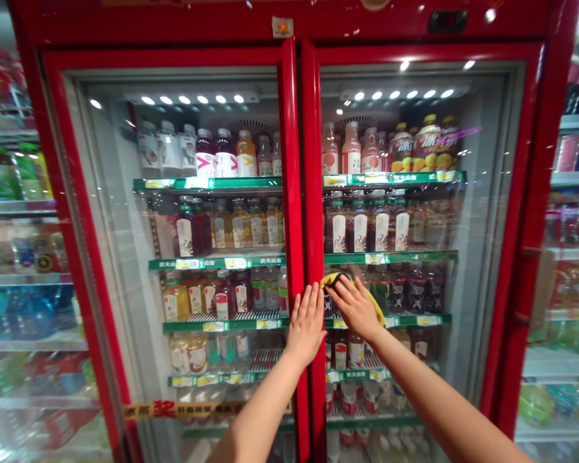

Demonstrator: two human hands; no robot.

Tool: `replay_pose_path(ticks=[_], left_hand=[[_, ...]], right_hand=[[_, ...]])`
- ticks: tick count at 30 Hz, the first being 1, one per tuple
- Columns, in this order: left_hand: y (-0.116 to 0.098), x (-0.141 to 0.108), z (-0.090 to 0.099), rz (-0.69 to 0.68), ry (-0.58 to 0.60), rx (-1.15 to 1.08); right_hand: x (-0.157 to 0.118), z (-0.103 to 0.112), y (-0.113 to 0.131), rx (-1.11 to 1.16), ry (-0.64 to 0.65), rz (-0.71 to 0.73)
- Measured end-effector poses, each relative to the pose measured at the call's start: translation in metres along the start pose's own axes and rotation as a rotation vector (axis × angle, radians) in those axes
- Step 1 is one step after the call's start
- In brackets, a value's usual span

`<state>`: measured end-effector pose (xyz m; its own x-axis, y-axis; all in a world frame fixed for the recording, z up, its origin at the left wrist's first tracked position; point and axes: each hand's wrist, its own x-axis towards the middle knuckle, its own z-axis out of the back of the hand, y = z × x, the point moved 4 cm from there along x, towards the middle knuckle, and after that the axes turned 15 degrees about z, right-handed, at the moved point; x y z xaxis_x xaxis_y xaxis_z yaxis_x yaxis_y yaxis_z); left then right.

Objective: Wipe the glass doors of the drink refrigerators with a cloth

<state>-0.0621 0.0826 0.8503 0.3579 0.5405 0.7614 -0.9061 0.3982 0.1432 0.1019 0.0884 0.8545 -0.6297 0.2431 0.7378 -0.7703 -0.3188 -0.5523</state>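
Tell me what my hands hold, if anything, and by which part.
Your right hand lies flat across the middle of a yellow cloth; no grip shows. Your left hand holds nothing, resting on the red door frame.

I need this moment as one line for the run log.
left hand: on red door frames | right hand: on yellow cloth against glass | bottles: shelved behind glass

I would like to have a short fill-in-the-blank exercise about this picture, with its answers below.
1. The bare left hand rests on glossy door frames coloured ____.
2. A yellow-and-dark cloth is under the person's other hand, the ____ one.
3. Dark bottles with white labels stand above a flat shelf strip coloured ____.

Missing words: red; right; green
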Motion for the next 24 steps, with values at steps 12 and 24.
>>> replay_pose_path(ticks=[12,24], left_hand=[[-0.001,0.020,0.009,-0.043,-0.041,0.002],[-0.010,0.018,0.000,-0.079,-0.038,-0.027]], right_hand=[[0.027,0.023,-0.063,-0.063,-0.100,-0.371],[0.018,0.023,-0.061,-0.043,0.009,-0.297]])
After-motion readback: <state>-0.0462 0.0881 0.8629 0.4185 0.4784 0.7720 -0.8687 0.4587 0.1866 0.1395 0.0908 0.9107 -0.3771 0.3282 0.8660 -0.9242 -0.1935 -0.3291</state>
